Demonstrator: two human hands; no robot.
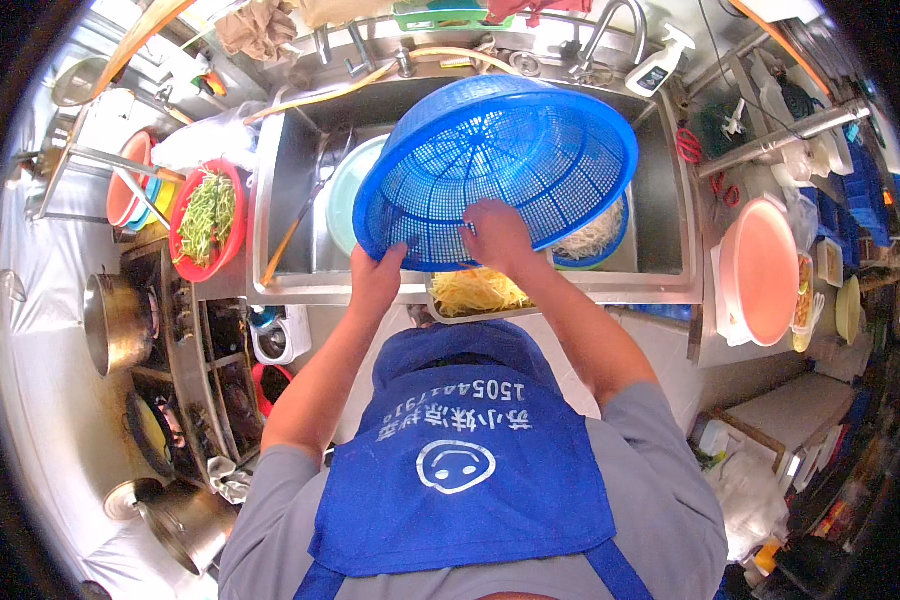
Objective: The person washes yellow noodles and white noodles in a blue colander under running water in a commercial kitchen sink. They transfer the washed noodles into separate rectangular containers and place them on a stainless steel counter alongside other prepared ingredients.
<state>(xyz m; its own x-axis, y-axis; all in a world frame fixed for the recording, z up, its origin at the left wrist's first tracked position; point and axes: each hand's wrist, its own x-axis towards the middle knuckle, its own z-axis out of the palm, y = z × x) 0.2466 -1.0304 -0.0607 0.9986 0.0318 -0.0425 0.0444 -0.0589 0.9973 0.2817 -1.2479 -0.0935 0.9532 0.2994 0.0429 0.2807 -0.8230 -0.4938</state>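
Observation:
A large blue plastic colander basket is tilted over the sink, its open side towards me. My left hand grips its near left rim, thumb on the inside. My right hand reaches over the near rim, fingers bent against the mesh inside; whether they pinch anything is too small to tell. Just below the rim, a metal tray holds yellow shreds that look like cut potato. Behind the basket, partly hidden, are a pale green basin and another blue basket with whitish shreds.
The steel sink has a curved faucet and a spray bottle at its back. A wooden-handled tool leans inside at left. A red basket of green stems stands left, a pink basin right.

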